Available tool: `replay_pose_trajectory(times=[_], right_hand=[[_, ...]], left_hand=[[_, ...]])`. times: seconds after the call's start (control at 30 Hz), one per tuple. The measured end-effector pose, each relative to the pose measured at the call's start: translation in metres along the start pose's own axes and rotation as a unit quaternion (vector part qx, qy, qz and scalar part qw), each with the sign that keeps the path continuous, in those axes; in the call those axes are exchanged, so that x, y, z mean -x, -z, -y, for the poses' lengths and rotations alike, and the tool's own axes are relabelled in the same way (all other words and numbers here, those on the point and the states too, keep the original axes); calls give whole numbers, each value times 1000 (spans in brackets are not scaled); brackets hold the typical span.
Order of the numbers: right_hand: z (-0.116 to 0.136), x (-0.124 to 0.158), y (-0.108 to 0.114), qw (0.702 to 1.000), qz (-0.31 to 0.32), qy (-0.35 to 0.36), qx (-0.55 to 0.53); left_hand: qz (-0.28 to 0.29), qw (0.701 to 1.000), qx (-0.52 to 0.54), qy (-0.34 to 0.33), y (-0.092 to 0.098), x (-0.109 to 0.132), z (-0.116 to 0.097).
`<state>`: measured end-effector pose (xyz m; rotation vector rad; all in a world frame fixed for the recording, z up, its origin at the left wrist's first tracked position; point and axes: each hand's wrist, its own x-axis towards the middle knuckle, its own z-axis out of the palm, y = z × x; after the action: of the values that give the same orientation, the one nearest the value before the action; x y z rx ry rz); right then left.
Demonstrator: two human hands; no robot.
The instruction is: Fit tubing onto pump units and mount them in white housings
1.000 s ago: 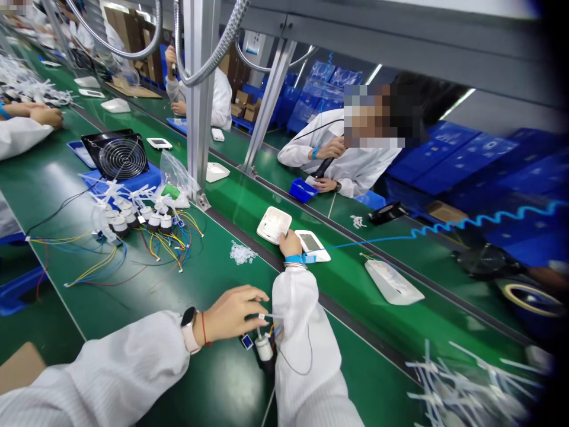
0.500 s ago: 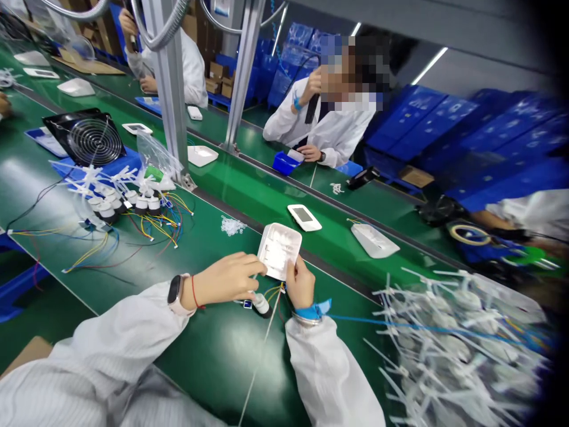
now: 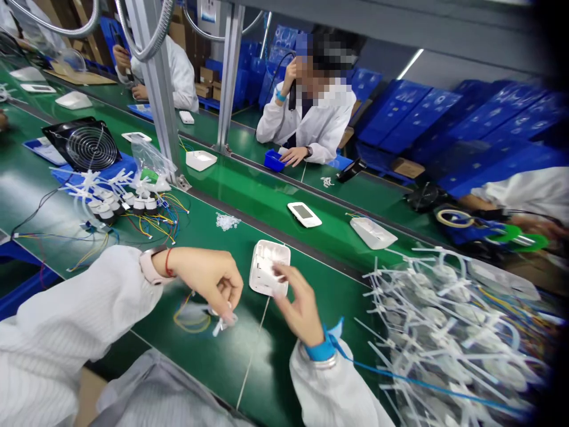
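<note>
I've got the left hand (image 3: 207,281) pinched shut on a small white plastic piece (image 3: 223,322), too blurred for me to call exactly, and a loop of yellow wire (image 3: 191,320) lies on the green tabletop (image 3: 213,370) just below it. The right hand (image 3: 302,305) is open, loosely spread, with its fingertips (image 3: 279,271) right at the lower corner of a white plastic housing (image 3: 269,268). No firm grip there that I can see.

That housing lies flat on the tabletop between the two hands, inner side up. A blue wrist strap (image 3: 317,351) circles the right wrist, with its blue cord (image 3: 422,385) running off to the right over a big bundle of white tubing and cable ties (image 3: 444,338).

Over on the left, a cluster of white-capped parts with coloured wires (image 3: 120,204) sits near a black-framed fan (image 3: 82,148), and a small heap of clear rings (image 3: 227,222) lies beyond the housing. Across the belt divider, a white display unit (image 3: 304,214) and a white cover (image 3: 373,233) are lying side by side, well apart. A co-worker (image 3: 306,112) sits farther back with one hand at a blue tray (image 3: 274,160).
</note>
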<state>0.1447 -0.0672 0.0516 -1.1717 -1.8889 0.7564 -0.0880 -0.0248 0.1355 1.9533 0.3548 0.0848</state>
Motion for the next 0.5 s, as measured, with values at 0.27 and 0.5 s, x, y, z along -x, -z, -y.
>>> replay_pose_trajectory(times=[0.27,0.5], right_hand=[[31,4,-43,784,274,-100,-548],[0,0,-24,694,293,-269,-600]], left_hand=[[-116,993,21,-27,5,-3,-18],[-267,959,-65,-67,13,-20,-12]])
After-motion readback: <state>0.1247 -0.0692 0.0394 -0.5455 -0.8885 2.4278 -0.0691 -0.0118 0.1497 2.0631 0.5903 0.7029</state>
